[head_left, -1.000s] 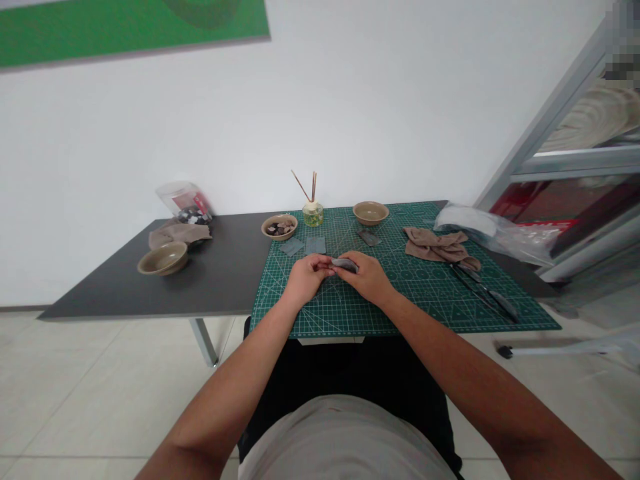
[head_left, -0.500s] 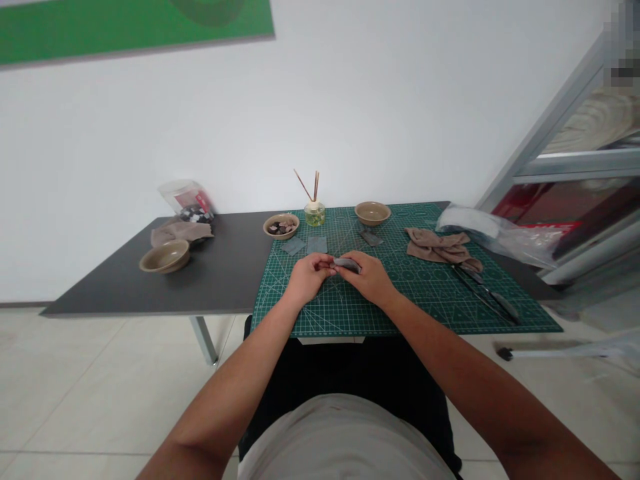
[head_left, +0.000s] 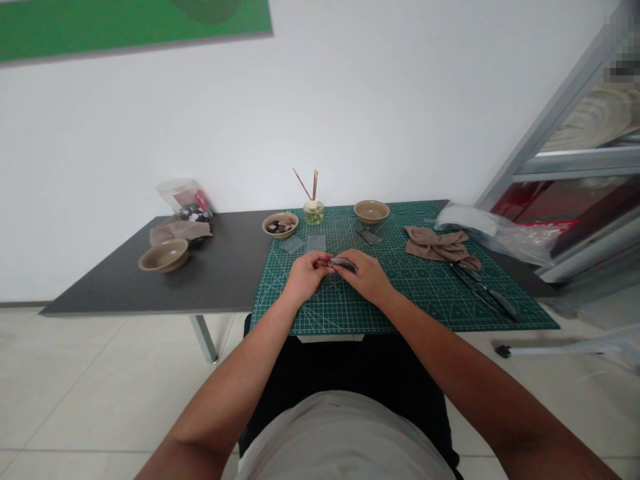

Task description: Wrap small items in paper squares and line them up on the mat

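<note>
Over the green cutting mat (head_left: 320, 313), both hands meet close together near its front middle. My right hand (head_left: 367, 272) is closed on a grey, curved sheet that looks like a piece of sandpaper (head_left: 344, 263). My left hand (head_left: 306, 275) is pinched, fingertips against the right ones; what sits between them is small and mostly hidden. Just beyond the hands lie flat grey rectangular sheets (head_left: 316, 243), and a darker piece (head_left: 370, 236) rests to their right. A small bowl (head_left: 268, 233) of dark and pinkish pieces, perhaps stones, stands behind on the left.
A reed diffuser (head_left: 314, 213) and a tan bowl (head_left: 371, 212) stand along the back. At right are a crumpled brown cloth (head_left: 435, 244), dark long-handled tools (head_left: 487, 293) and a plastic bag (head_left: 500, 230). Leftward sit another bowl (head_left: 165, 256), a cloth (head_left: 175, 231) and a clear tub (head_left: 183, 195).
The grey sheet has shifted and tilted very slightly between the fingers. Both hands keep nearly the same place, and the view has moved a touch.
</note>
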Motion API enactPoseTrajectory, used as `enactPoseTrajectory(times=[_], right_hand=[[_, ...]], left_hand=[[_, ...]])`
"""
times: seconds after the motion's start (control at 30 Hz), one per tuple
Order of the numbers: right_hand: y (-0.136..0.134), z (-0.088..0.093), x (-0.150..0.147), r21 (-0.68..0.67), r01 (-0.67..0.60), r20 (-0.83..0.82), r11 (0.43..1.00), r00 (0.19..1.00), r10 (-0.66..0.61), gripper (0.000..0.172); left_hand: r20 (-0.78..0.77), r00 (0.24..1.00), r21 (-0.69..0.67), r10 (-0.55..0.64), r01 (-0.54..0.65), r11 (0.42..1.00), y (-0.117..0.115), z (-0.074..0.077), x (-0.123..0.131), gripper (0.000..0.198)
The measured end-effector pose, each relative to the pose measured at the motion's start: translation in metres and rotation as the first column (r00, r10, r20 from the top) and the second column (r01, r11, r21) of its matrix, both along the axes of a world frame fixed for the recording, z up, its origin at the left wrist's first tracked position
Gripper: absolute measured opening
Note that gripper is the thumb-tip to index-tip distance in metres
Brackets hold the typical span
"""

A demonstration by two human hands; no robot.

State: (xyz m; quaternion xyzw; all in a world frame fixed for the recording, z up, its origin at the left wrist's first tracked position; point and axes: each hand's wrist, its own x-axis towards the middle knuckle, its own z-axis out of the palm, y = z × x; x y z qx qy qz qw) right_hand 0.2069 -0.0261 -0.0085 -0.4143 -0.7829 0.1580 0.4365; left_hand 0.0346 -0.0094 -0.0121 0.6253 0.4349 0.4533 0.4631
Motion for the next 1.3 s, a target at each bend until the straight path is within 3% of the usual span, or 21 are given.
enactPoseTrajectory(times=[0.1, 0.3, 0.47, 0.7, 0.87, 1.3], right_hand=[[0.000, 0.001, 0.000, -0.011, -0.038, 0.009, 0.999, 0.999, 0.038, 0.013], [-0.001, 0.001, 0.000, -0.010, 0.027, -0.034, 1.000, 0.999, -0.028, 0.010], [0.000, 0.000, -0.001, 0.013, -0.022, 0.026, 1.000, 0.999, 0.021, 0.013], [0.001, -0.002, -0.001, -0.014, 0.025, 0.023, 1.000, 0.999, -0.025, 0.010], [0.000, 0.000, -0.001, 0.011, -0.020, 0.040, 1.000, 0.999, 0.019, 0.011], [0.001, -0.002, -0.001, -0.031, 0.029, 0.044, 0.999, 0.999, -0.028, 0.007]], left_hand=[[-0.018, 1.000, 0.000, -0.001, 0.001, 1.000, 0.000, 0.001, 0.000, 0.024], [-0.019, 1.000, 0.013, 0.006, -0.006, 1.000, 0.001, -0.002, -0.001, 0.024], [-0.048, 0.999, 0.037, 0.022, -0.020, 0.999, -0.001, 0.001, -0.001, 0.022], [-0.088, 0.996, 0.064, 0.025, -0.020, 0.998, 0.001, -0.002, -0.002, 0.021], [-0.122, 0.992, 0.094, 0.027, -0.016, 0.995, 0.002, -0.005, -0.003, 0.019], [-0.169, 0.984, 0.110, 0.054, -0.035, 0.993, -0.003, 0.008, -0.001, 0.017]])
